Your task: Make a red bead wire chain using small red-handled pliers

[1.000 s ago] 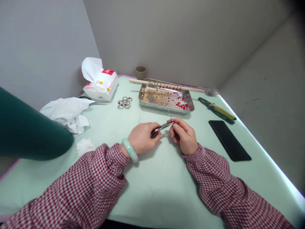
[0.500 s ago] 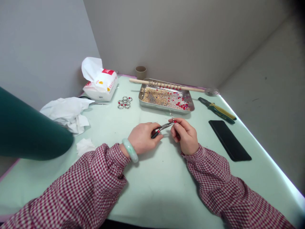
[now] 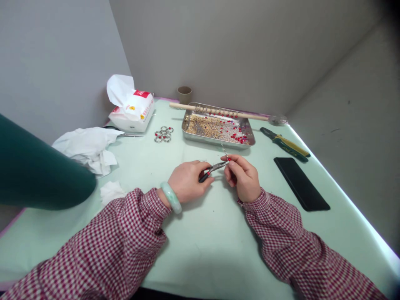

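My left hand (image 3: 189, 181) is closed round the handles of small pliers (image 3: 215, 167) with dark grips and a red band. Their jaws reach across to the fingertips of my right hand (image 3: 245, 177). Thumb and index finger of that hand pinch a small beaded wire piece (image 3: 228, 158) with a red bead, and a thin silvery end of it rises above the fingers. The jaws touch or nearly touch this piece; the fingertips partly hide the contact. Just beyond both hands lies a metal tray (image 3: 215, 143) of gold, clear and red beads.
A wooden stick (image 3: 218, 111) strung with coils and red beads rests across the tray. Finished-looking beaded rings (image 3: 163, 135) lie left of it. Green-yellow pliers (image 3: 286, 144) and a black phone-like slab (image 3: 300, 183) sit right; a tissue pack (image 3: 134, 110) and dark green cylinder (image 3: 43, 166) stand left.
Hardly anything differs. The thin silvery end above my right fingers has tipped slightly left; both hands keep their places and holds.
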Demonstrator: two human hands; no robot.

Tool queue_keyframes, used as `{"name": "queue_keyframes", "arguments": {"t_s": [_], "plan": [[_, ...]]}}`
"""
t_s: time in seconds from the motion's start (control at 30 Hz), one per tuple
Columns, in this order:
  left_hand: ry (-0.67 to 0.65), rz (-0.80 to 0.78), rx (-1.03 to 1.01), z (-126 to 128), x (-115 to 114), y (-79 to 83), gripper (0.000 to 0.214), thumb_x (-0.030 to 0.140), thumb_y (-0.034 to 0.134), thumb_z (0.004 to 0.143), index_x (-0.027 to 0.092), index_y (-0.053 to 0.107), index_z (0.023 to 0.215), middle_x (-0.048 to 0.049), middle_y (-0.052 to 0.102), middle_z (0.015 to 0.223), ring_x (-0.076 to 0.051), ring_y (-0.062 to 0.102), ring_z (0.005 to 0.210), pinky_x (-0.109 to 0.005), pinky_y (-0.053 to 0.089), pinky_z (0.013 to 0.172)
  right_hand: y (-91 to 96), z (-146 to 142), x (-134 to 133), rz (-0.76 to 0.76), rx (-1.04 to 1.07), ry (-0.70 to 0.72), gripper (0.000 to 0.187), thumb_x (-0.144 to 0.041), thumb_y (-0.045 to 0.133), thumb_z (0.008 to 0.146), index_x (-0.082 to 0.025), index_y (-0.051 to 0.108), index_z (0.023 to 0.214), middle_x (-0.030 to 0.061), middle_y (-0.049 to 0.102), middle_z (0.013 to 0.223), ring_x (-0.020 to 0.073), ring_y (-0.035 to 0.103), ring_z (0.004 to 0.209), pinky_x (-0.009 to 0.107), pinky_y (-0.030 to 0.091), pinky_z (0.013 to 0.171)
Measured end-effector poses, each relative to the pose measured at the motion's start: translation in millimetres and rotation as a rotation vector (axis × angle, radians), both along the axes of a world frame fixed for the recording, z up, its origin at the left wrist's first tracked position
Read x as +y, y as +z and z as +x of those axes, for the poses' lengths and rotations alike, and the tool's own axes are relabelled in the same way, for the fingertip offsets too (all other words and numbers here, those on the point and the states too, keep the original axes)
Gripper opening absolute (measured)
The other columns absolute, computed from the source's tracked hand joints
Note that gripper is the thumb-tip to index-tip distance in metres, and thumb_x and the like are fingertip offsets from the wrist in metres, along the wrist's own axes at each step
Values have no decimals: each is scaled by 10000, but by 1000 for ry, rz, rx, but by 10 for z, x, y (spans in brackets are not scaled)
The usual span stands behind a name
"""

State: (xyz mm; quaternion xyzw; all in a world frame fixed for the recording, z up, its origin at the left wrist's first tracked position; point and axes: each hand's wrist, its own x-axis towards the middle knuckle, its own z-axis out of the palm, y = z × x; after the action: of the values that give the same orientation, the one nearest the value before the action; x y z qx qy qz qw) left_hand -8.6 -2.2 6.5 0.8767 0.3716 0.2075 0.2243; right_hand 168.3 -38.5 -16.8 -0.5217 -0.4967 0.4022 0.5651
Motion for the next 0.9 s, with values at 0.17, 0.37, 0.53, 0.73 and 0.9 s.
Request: {"name": "queue_keyframes", "arguments": {"t_s": [0.17,0.37,0.53,0.73,0.9], "plan": [[1,-1,-1,0,0,2,128,303,571,820,181,601,842,-5,585,743,-139,479,636,-266,351,591,-4,1,4,-3,12,9,198,-275,484,894,-156,617,981,-62,494,500,60,365,372,198,263,365],[0,0,9,-1,-2,4,126,302,564,820,181,597,829,-6,578,734,-139,471,632,-267,345,589,-7,4,8,-9,32,33,210,-281,474,896,-157,608,997,-54,516,532,63,382,388,205,269,377],[-8,2,4,0,1,-1,128,301,562,820,180,599,841,-10,584,742,-142,475,641,-269,350,598,-15,11,7,-3,46,67,223,-283,457,902,-159,603,1017,-48,528,548,67,396,401,212,282,392],[-7,4,12,5,2,8,121,297,569,818,181,601,831,-8,591,743,-144,485,643,-270,352,594,-25,18,6,-12,46,72,234,-295,458,896,-160,603,1020,-44,532,554,72,398,405,216,287,393],[-8,-2,18,5,-4,9,123,298,567,819,180,601,835,-12,595,754,-146,489,651,-273,359,606,-24,19,7,-8,63,79,234,-282,454,895,-159,605,1026,-41,538,554,73,402,407,216,287,395]]}}
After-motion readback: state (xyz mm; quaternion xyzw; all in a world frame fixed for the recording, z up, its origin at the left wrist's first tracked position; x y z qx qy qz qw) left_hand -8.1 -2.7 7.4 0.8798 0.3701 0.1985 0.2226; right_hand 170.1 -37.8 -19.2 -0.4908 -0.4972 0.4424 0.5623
